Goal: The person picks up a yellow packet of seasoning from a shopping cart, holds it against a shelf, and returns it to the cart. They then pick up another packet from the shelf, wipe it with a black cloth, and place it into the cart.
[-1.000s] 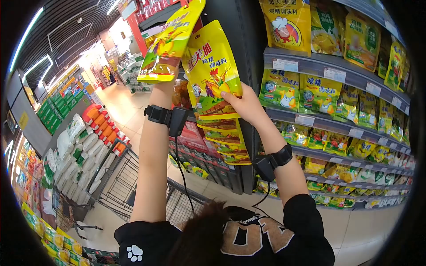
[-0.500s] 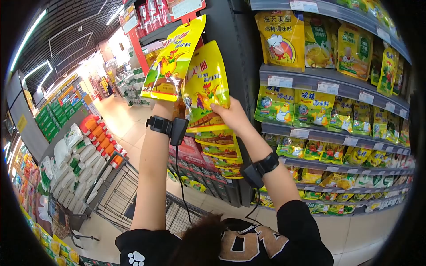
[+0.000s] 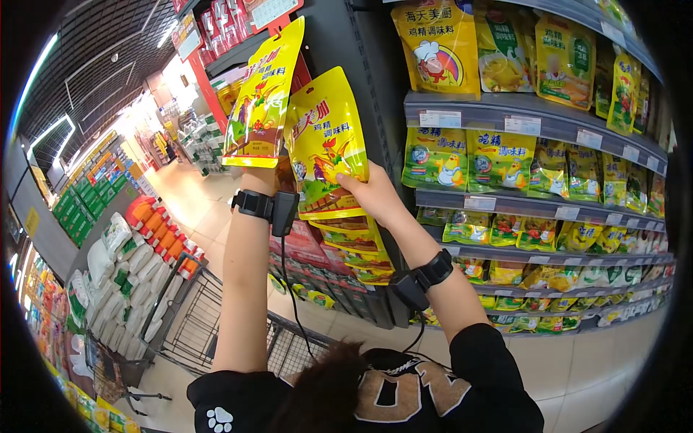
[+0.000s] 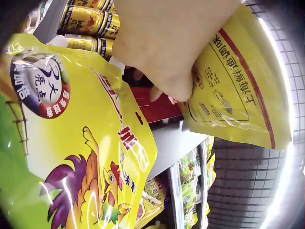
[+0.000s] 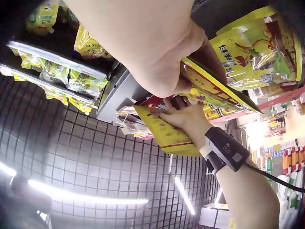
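Note:
In the head view my right hand (image 3: 374, 193) grips a yellow chicken seasoning packet (image 3: 317, 173) by its lower right side, thumb on the printed front. To its left a second yellow packet (image 3: 260, 101) tilts toward me, my left wrist just below its bottom edge. My left hand (image 5: 190, 120) reaches behind that packet, mostly hidden in the head view. The right wrist view shows its fingers against the packet's plain back (image 5: 174, 140); I cannot tell whether they grip it. More yellow packets (image 3: 361, 252) hang below the right-hand one.
Shelves with price labels (image 3: 442, 119) and yellow seasoning pouches (image 3: 437, 50) run along the right. A dark display post (image 3: 375, 86) stands between them and the hanging packets. A wire shopping cart (image 3: 195, 310) and stacked white bags (image 3: 119, 274) are at lower left.
In the head view both hands and packets have shifted down and slightly left along with the surroundings. The right hand keeps its grip on its packet.

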{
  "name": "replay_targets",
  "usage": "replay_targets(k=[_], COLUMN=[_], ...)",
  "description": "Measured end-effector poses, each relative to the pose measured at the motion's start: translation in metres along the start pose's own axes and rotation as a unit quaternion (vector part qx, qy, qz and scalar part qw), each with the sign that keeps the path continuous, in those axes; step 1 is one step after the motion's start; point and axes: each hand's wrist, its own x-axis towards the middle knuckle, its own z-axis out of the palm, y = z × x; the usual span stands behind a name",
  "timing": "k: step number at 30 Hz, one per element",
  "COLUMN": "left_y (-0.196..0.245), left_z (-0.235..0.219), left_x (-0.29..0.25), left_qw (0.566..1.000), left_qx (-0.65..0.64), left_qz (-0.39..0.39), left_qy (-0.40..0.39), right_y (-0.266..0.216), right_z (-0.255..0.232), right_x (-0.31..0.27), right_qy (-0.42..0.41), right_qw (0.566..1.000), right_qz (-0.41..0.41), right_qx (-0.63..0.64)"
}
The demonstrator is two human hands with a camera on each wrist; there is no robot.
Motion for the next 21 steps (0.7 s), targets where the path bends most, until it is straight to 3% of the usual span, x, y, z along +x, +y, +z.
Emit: replay_targets(k=[5, 6, 7, 8, 12, 13, 16, 21], left_y=[-0.003, 0.009, 0.01, 0.004, 0.009, -0.004, -0.003, 0.003], left_z=[-0.001, -0.009, -0.011, -0.006, -0.009, -0.005, -0.009, -0.011], left_x=[-0.007, -0.044, -0.046, -0.026, -0.036, 0.014, 0.026, 0.026], left_qw=[1.0, 1.0, 0.999, 0.999, 0.999, 0.999, 0.999, 0.998], left_qx=[0.013, 0.014, 0.016, 0.018, 0.023, 0.024, 0.028, 0.031], left_qz=[-0.022, -0.025, -0.027, -0.029, -0.036, -0.037, -0.041, -0.046], left_qy=[0.001, 0.002, 0.003, 0.005, 0.009, 0.01, 0.013, 0.017], right_y=[0.002, 0.004, 0.005, 0.005, 0.004, 0.003, -0.005, 0.002], right_z=[0.003, 0.004, 0.005, 0.006, 0.012, 0.014, 0.016, 0.022], right_x=[0.0, 0.0, 0.001, 0.002, 0.008, 0.01, 0.016, 0.026], right_qy=[0.002, 0.0, -0.002, -0.004, 0.007, 0.008, -0.024, 0.004], right_qw=[1.0, 1.0, 1.0, 1.0, 0.999, 0.998, 0.998, 0.995], right_qz=[-0.002, 0.0, 0.002, 0.003, -0.024, -0.036, 0.006, -0.015], right_qx=[-0.002, 0.001, 0.004, 0.004, -0.034, -0.043, -0.056, -0.099])
